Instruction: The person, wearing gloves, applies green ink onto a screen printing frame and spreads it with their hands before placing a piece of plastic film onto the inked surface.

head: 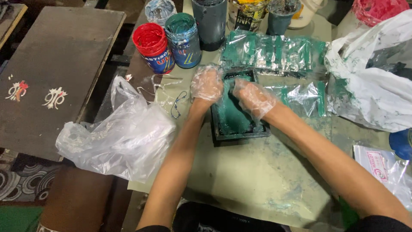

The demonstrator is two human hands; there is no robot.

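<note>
Head view: thin-gloved hands [231,92] press green-smeared rectangular black tray [240,131]

Green ink fills the black-framed tray [238,120], and green smears streak the clear plastic sheets [274,53]. One jar [152,46] is red-rimmed, another jar [183,39] teal. The dark board [51,73] has little white-and-red motifs.

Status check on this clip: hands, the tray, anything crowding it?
Left hand and right hand, in clear plastic gloves, press into green-inked black tray. Ink jars beyond; crumpled plastic bag left.

small black frame [240,131], green-inked, flat on table
</note>
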